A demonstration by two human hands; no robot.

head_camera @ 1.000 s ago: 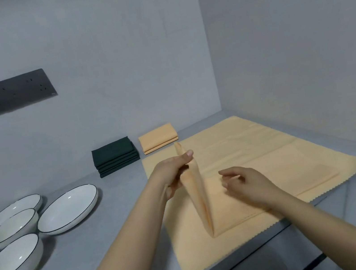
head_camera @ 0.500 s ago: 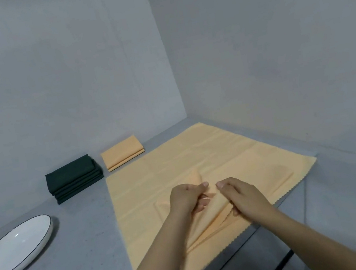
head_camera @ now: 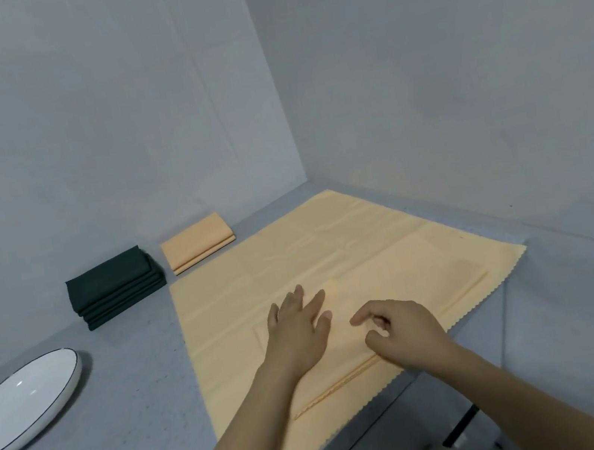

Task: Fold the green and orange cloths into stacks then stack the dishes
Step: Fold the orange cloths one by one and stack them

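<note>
- The folded orange cloth (head_camera: 346, 338) lies directly under both hands, on top of the spread orange cloths (head_camera: 331, 250) at the near edge of the surface (head_camera: 122, 411).
- Its long axis runs diagonally, from the near-left corner up toward the far right.
- The left hand (head_camera: 297, 332) rests flat on it, fingers straight and spread.
- The right hand (head_camera: 400, 333) hovers just right of the left hand, fingers loosely curled, holding nothing that shows.
- From the folded cloth, the orange stack (head_camera: 196, 241) sits far-left, beside the green stack (head_camera: 116, 284); the left hand is nearer to it.
- A white dish (head_camera: 23, 404) lies well left of the cloth.
</note>
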